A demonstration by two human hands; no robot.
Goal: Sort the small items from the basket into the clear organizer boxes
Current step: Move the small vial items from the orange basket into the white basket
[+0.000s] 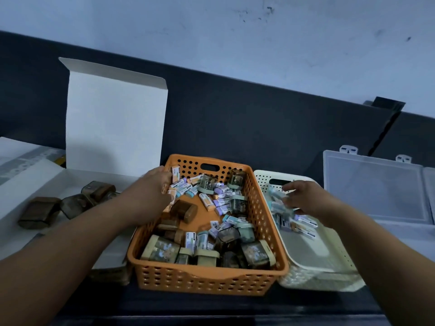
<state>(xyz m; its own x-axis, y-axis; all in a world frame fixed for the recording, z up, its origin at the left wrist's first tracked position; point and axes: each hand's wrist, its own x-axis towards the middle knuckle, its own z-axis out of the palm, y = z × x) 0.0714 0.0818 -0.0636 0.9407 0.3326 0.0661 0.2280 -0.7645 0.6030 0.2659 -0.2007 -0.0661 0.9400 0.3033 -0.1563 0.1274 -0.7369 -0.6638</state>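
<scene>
An orange perforated basket (207, 277) sits in the middle, full of several small wrapped erasers (220, 201) and little square jars (255, 252). My left hand (156, 184) reaches into its far left corner, fingers curled over a clump of erasers (181, 185). To the right stands a cream basket (313, 271) with several erasers (302, 225) inside. My right hand (303, 197) hovers over it and holds a few teal erasers (276, 198). A clear organizer box (376, 187) lies open at the right.
An open white cardboard box (115, 123) stands at the left, its lid upright. Several brown and dark jars (70, 204) lie on its floor. A dark panel runs behind everything, below a pale wall.
</scene>
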